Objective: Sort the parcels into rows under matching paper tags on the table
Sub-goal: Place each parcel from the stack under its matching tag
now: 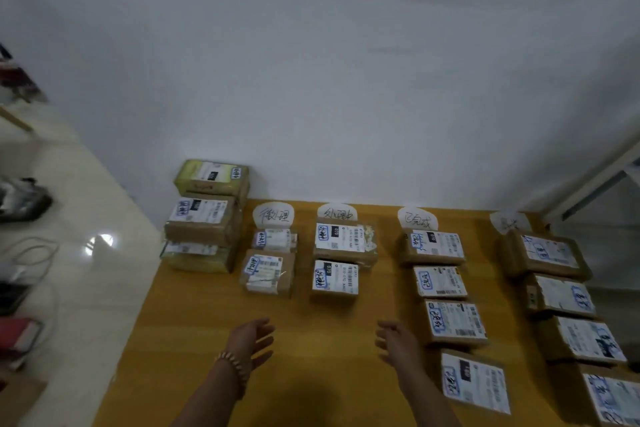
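Cardboard parcels with white labels lie in rows on a yellow-brown table (311, 340), each row below a handwritten paper tag. Tag one (273, 216) heads two parcels (268, 273). Tag two (336, 213) heads two more (335, 278). Tag three (417, 218) heads several parcels (453, 321), as does tag four (509, 221) at the right (561, 295). A stack of three parcels (204, 218) stands at the table's far left corner. My left hand (251, 340), with a bead bracelet, and my right hand (398, 343) hover open over the bare middle, holding nothing.
A white wall rises behind the table. A pale glossy floor lies to the left, with dark objects and cables (24, 201) along the left edge. A white metal frame (588, 177) slants at the right behind the fourth row.
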